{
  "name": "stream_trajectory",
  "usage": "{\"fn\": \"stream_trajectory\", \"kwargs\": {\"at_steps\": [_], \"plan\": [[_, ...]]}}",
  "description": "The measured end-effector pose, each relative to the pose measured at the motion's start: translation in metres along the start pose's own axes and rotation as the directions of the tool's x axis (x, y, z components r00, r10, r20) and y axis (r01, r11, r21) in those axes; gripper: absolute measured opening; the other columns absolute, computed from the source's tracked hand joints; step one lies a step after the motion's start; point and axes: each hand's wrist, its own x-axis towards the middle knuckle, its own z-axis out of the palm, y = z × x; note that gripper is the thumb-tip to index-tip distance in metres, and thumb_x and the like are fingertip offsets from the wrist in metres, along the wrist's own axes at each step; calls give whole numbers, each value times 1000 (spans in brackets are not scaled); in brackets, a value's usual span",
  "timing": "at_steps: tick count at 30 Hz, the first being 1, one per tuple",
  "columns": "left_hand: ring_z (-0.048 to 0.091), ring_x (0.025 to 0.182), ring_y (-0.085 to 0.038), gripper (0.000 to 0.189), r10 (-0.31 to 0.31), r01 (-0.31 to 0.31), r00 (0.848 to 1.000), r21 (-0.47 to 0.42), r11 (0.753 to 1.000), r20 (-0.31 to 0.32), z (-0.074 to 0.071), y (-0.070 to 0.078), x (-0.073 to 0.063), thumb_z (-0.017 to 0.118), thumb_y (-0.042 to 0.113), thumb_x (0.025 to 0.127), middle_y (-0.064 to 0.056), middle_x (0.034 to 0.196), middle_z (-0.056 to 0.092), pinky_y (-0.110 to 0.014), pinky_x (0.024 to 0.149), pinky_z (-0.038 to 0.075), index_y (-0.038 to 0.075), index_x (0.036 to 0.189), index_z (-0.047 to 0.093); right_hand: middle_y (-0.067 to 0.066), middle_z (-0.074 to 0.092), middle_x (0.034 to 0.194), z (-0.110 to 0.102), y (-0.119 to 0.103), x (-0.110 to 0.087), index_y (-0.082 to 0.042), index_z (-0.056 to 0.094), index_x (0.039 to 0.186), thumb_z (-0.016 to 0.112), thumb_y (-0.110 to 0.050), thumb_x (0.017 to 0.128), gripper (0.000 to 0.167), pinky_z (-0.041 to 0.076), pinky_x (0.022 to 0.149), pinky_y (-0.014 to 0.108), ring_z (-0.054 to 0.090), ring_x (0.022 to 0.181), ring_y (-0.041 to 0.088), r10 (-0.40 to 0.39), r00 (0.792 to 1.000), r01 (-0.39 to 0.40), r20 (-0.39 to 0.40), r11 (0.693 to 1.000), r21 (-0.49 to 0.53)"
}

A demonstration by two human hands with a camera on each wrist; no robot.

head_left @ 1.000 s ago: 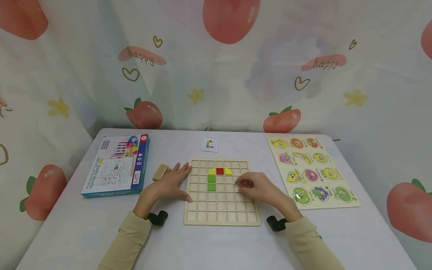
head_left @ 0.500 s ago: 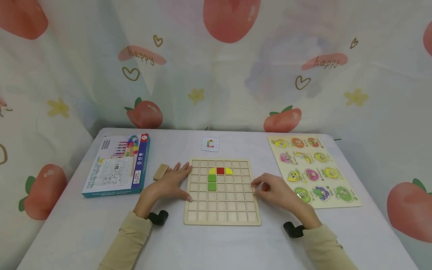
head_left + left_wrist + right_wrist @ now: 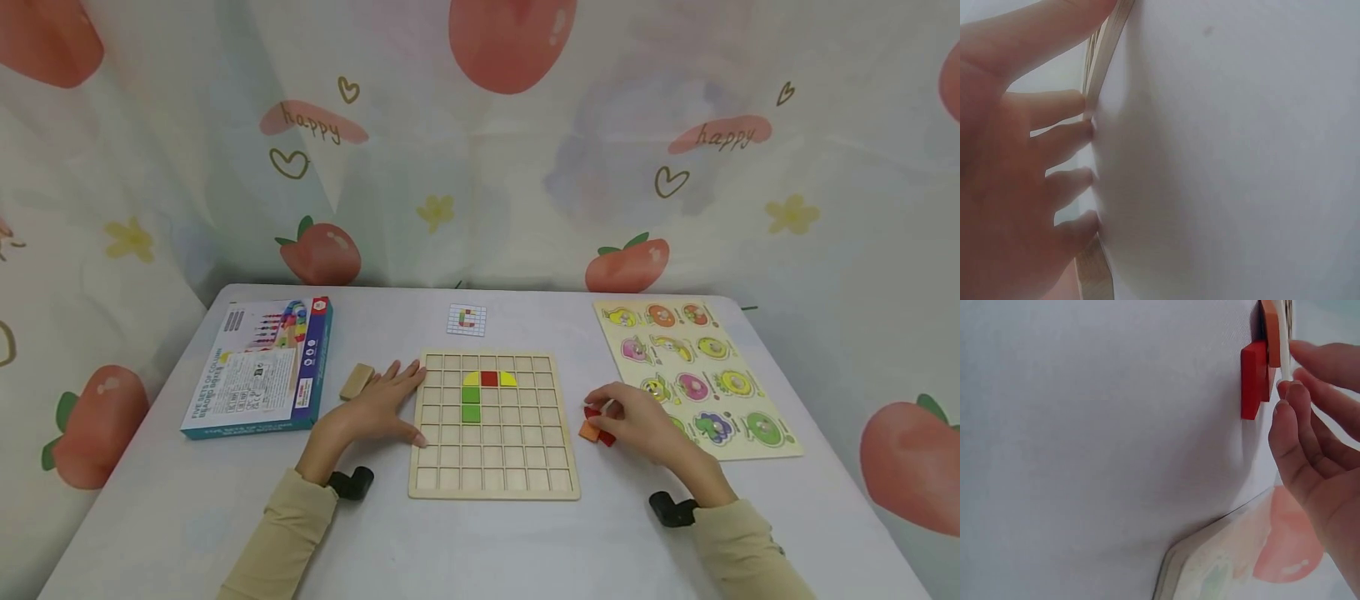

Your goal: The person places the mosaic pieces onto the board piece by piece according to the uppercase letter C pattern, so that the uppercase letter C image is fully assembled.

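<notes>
My left hand (image 3: 372,408) lies with fingers spread at the left edge of a wooden grid board (image 3: 495,492), thumb and fingertips at its rim. On the board sit two green square tiles (image 3: 470,413), a red square tile (image 3: 489,379) and two yellow curved-edged tiles (image 3: 507,380). To the right of the board, my right hand (image 3: 633,421) has bent fingers over a small group of red and orange tiles. An orange tile (image 3: 1271,331) and a red tile (image 3: 1250,381) show beside its fingertips in the right wrist view. I cannot tell whether one is pinched.
A small pattern card (image 3: 467,320) lies behind the board. At the left are a boxed set (image 3: 255,367) and a wooden block (image 3: 357,382). A fruit puzzle board (image 3: 697,383) lies at the right, close behind my right hand. A fabric backdrop (image 3: 480,192) hangs behind the table.
My right hand has moved right, off the board's right side, to the loose tiles, whose red and orange faces now show below its fingers. The left hand stays at the board's edge.
</notes>
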Motion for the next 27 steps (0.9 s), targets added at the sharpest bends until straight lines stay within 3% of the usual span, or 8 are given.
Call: {"fn": "stream_trajectory", "kwargs": {"at_steps": [11,19,27], "plan": [[5,160,-40,111,-1,1,1000,2,1000,-4,0,-1,0,89,40,77,-13,172,16,-61,128,4,6,163,27,6,69,93,0,0,4,1,72,106,82,-12,87,25,48,61,22,55,78,16,52,998,-51,29,998,-26],[4,160,-41,111,1,-1,1000,-9,1000,-1,-1,1,-1,89,39,78,-13,173,16,-61,128,3,6,163,27,4,64,85,2,0,7,-3,70,98,80,-9,88,16,47,60,23,55,75,16,88,995,-87,46,996,-35],[3,160,-39,110,4,-4,1000,-7,1000,3,0,1,-1,89,41,78,-11,173,15,-60,128,2,7,163,26,3,70,88,4,0,6,-4,67,101,78,-7,90,16,53,66,21,60,78,15,92,994,-92,54,996,-3]]}}
